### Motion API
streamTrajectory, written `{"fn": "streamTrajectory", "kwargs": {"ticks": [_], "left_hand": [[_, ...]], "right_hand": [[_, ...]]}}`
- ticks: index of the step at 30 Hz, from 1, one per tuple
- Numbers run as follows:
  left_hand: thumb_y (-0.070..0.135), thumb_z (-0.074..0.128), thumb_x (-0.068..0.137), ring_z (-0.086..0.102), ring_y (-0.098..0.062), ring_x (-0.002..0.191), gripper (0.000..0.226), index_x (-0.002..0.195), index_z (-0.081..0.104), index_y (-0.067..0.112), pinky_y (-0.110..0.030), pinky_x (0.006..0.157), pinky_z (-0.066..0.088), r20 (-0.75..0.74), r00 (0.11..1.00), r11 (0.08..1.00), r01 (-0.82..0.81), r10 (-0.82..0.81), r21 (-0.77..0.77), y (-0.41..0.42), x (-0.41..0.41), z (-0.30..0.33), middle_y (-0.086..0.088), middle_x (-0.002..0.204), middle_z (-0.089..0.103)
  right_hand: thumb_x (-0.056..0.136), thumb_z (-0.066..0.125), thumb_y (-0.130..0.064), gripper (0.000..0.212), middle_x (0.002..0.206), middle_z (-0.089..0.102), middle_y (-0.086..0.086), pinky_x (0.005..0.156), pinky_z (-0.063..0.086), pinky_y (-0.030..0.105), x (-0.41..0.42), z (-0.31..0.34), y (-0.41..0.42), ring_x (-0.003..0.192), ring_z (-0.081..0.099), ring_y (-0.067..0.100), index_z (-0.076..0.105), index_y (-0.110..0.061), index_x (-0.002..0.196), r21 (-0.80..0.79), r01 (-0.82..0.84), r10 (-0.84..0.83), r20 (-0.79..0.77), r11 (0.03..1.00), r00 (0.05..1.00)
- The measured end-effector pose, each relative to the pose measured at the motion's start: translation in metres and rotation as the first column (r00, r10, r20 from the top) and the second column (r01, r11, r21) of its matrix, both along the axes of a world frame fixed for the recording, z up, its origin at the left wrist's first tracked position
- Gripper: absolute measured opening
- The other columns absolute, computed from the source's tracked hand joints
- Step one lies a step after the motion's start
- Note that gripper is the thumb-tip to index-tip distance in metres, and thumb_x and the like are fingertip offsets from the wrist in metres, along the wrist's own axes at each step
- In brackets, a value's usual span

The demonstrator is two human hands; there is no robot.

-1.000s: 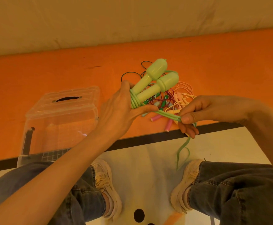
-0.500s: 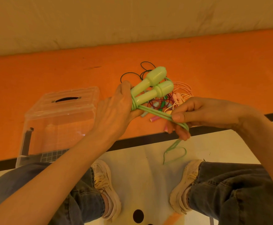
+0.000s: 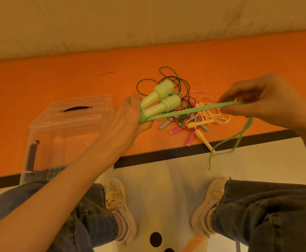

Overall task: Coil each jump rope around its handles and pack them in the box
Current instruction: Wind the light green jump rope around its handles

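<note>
Green rope (image 3: 194, 111) taut between left hand (image 3: 123, 122), right hand (image 3: 263, 102).

The orange counter (image 3: 57, 82) carries a clear plastic lidded box (image 3: 65, 128) at its near edge, beside a tangled pile of coloured jump ropes (image 3: 194, 120).

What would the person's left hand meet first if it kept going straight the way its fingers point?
The left hand grips two green handles and points toward the tangled pile of ropes on the orange mat. It would probably reach that pile first, though the hand's height above it is unclear.
</note>
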State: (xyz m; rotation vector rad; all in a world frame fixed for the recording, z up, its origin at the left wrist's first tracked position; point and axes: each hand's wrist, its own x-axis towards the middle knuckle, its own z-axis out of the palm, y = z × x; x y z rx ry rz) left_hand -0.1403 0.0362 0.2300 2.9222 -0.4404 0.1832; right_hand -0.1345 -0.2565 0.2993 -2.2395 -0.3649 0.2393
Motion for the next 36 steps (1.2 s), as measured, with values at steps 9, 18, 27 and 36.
{"fn": "streamTrajectory", "kwargs": {"ticks": [9, 18, 27, 36], "left_hand": [[0.064, 0.032, 0.082, 0.057, -0.030, 0.053, 0.061, 0.092, 0.057, 0.009, -0.026, 0.038, 0.035, 0.063, 0.978, 0.980, 0.195, -0.197, 0.028, -0.013, -0.012, -0.010, -0.005, 0.074, 0.060], [0.055, 0.032, 0.096, 0.052, -0.016, 0.080, 0.051, 0.129, 0.036, 0.016, -0.028, 0.060, 0.033, -0.177, 0.904, 0.915, 0.402, -0.389, 0.042, -0.022, -0.022, -0.007, 0.000, 0.121, 0.043], [0.045, 0.047, 0.084, 0.041, -0.015, 0.061, 0.034, 0.102, 0.047, 0.016, -0.025, 0.053, 0.025, -0.077, 0.867, 0.870, 0.493, -0.492, -0.010, -0.026, -0.032, -0.004, 0.001, 0.089, 0.051], [0.066, 0.043, 0.084, 0.064, -0.019, 0.064, 0.078, 0.139, 0.035, 0.011, -0.023, 0.045, 0.031, -0.016, 0.882, 0.865, 0.458, -0.470, -0.205, -0.035, -0.037, -0.002, 0.001, 0.098, 0.067]], "right_hand": [[0.085, 0.063, -0.030, 0.014, 0.080, 0.059, -0.017, 0.061, 0.039, 0.010, 0.007, -0.004, 0.015, 0.071, 0.054, -0.001, 0.068, -0.019, 0.092, -0.024, 0.080, -0.066, 0.362, 0.996, 0.930], [0.087, 0.060, -0.040, 0.030, 0.082, 0.061, -0.006, 0.063, 0.045, 0.034, 0.020, -0.012, 0.032, 0.073, 0.054, 0.009, 0.072, -0.014, 0.096, -0.107, 0.091, -0.030, 0.471, 0.990, 0.881], [0.083, 0.067, -0.037, 0.014, 0.080, 0.063, -0.007, 0.065, 0.048, 0.045, 0.022, -0.016, 0.042, 0.074, 0.059, 0.015, 0.070, -0.025, 0.088, -0.086, 0.072, -0.032, 0.401, 0.994, 0.916], [0.073, 0.067, -0.050, 0.012, 0.071, 0.065, 0.002, 0.059, 0.044, 0.044, 0.022, -0.018, 0.041, 0.067, 0.055, 0.023, 0.063, -0.039, 0.071, -0.037, 0.151, -0.133, 0.306, 0.988, 0.943]]}}
